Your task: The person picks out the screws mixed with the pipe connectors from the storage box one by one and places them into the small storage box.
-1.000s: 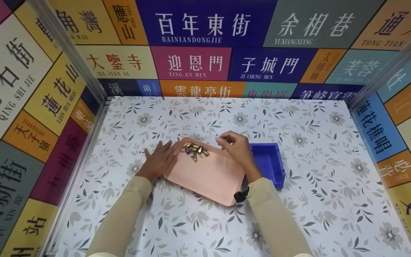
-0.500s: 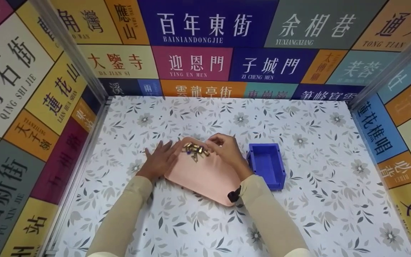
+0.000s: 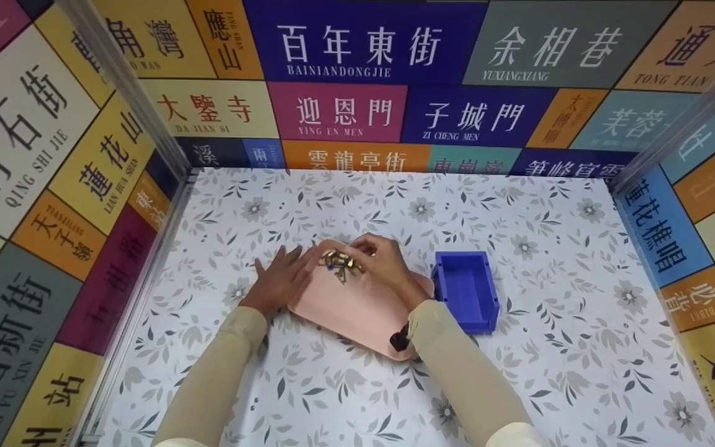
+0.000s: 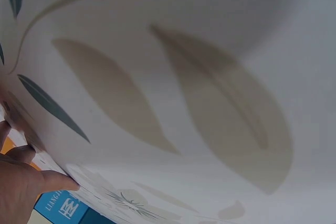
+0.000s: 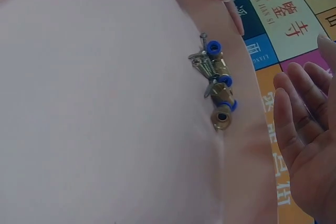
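1. We see a pale pink, smooth-looking rectangular tray with rounded corners and a raised rim, resting on a white cloth-like surface printed with grey leaves and flowers.
2. At its far left end, against the rim, lie brass-coloured tubular fittings with blue rings and thin, threaded metal screws, heaped together.
3. Our left hand rests on the tray's left edge, fingers straight and spread apart.
4. Our right hand hangs beside the heap, fingers loosely curved; we see nothing between them.
5. A deep blue, straight-walled rectangular bin stands just right of the tray.
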The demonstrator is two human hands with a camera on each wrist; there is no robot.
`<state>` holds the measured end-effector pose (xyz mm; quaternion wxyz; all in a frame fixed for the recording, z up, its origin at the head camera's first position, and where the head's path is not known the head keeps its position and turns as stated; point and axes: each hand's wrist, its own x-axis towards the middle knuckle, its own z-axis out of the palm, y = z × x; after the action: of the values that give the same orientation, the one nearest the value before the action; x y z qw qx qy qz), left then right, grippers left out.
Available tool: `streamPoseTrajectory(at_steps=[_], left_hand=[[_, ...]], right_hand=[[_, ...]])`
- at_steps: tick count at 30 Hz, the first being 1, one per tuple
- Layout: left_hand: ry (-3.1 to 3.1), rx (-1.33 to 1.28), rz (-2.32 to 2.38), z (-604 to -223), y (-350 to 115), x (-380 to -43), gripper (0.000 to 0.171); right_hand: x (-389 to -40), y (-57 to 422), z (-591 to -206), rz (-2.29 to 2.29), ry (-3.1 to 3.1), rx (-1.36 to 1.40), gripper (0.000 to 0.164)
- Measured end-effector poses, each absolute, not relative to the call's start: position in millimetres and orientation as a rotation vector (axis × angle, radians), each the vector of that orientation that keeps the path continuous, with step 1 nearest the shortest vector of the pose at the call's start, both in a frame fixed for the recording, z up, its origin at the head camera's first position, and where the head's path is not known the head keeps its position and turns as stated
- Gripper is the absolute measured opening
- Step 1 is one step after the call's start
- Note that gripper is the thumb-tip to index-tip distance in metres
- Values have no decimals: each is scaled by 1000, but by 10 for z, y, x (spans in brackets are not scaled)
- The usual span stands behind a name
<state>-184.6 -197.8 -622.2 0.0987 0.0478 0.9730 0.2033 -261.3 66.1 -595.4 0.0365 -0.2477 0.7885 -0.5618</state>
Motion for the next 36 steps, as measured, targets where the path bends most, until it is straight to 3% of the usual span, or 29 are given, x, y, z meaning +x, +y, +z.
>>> streamPoseTrajectory(at_steps=[30,36], left_hand=[[2869,113,563,-6220,-1980,-1853,55],[2857,92,569,-6233,-1985,-1855,54]], right_hand=[[-2609,479,-6144,-1451,2429,-945,29],[-2576,452,-6169,-1376,2464,-898,16]])
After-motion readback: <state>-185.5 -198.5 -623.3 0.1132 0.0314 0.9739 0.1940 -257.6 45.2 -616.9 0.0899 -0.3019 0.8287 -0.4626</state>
